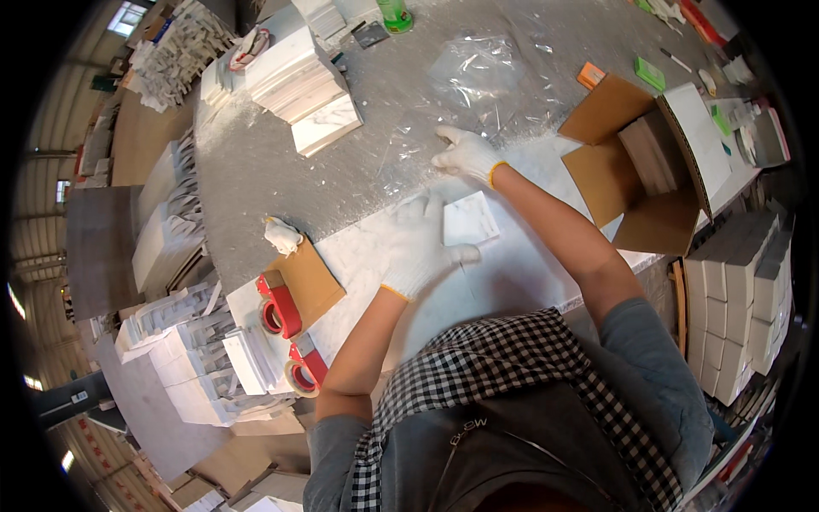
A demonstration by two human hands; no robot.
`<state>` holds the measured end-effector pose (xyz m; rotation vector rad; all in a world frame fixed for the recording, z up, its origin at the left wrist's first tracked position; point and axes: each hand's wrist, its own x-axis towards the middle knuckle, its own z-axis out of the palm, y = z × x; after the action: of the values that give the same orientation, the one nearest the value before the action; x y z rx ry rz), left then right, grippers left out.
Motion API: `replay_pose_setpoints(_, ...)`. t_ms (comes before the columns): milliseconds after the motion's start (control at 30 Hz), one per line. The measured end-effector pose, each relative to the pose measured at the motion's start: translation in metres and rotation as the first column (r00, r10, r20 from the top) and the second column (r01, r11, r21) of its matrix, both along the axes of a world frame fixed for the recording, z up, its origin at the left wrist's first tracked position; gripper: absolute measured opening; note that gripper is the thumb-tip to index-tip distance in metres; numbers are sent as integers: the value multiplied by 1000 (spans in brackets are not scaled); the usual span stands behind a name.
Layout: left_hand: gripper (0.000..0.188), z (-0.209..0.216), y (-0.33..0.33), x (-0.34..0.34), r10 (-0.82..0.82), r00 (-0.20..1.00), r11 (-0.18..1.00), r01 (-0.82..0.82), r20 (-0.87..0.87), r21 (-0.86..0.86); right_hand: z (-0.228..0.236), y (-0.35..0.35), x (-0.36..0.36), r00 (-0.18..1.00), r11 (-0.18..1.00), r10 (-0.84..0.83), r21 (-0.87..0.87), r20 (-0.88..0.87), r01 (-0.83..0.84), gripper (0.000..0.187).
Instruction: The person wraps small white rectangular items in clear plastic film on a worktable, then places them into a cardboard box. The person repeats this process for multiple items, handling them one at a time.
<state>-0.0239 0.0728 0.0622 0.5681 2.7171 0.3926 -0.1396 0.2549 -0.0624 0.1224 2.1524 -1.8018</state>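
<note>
A square white marble-look tile (469, 219) lies flat on the white slab in front of me. My left hand (420, 243), in a white knitted glove, is beside the tile's left edge, palm down with fingers and thumb spread. Farther off, my right hand (467, 155), gloved the same way, reaches over the far edge of the slab. Its thumb and forefinger are apart, and I see nothing held between them. Loose clear plastic film (478, 68) lies on the grey table beyond it.
An opened cardboard box (597, 183) with tiles inside stands at right. Stacked marble-look tiles (294, 81) sit at the far left. Two red tape dispensers (280, 305) and a cardboard piece (311, 282) lie left of my left arm. A green container (395, 15) stands at the back.
</note>
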Motion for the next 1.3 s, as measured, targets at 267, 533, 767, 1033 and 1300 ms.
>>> replay_pose_setpoints(267, 101, -43, -47, -45, 670, 742, 686, -637, 36, 352, 47, -27, -46, 971, 907, -220, -386, -98, 167, 76)
replay_pose_setpoints(533, 66, -42, -40, -108, 344, 791, 216, -592, 507, 777, 128, -25, -22, 940, 902, -234, -416, -249, 114, 66)
replay_pose_setpoints(767, 27, 38, -27, -91, 461, 851, 235, -391, 252, 890, 170, -7, 12, 923, 895, -213, -443, -319, 53, 61)
replay_pose_setpoints(1033, 22, 66, -30, 5, 322, 940, 409, -241, 108, 880, 184, 25, 84, 926, 889, 10, -420, -378, -181, 65)
replay_pose_setpoints(1300, 17, 25, -42, 113, -17, 987, 658, 132, -160, 741, 155, 65, 189, 744, 764, 642, 73, -185, -641, 26)
